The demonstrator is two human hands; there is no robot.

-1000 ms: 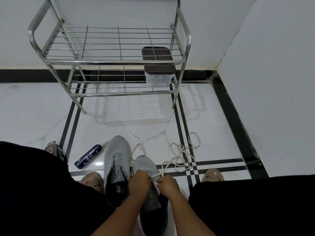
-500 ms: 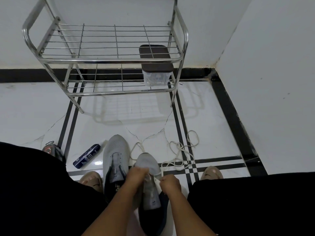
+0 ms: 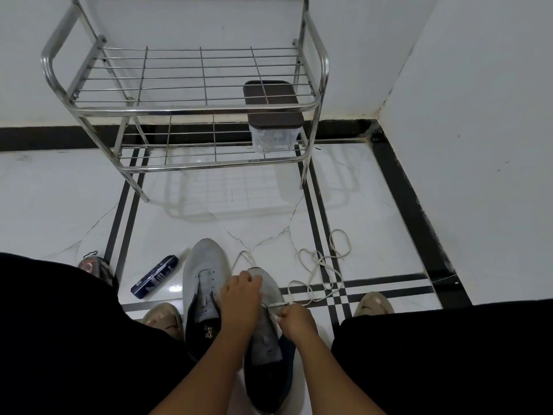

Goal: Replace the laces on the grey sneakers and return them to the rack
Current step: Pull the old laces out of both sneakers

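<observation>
Seen from above, a seated person works on two grey mesh sneakers on a white tiled floor. The left hand (image 3: 241, 298) lies over the toe of the right-side grey sneaker (image 3: 266, 333), fingers curled on it. The right hand (image 3: 294, 320), close beside, pinches a white lace (image 3: 321, 266) that trails in loops across the floor. The other grey sneaker (image 3: 202, 280) sits just left, unlaced. Beyond stands a silver wire shoe rack (image 3: 191, 106) holding a clear box with a brown lid (image 3: 273, 113)
</observation>
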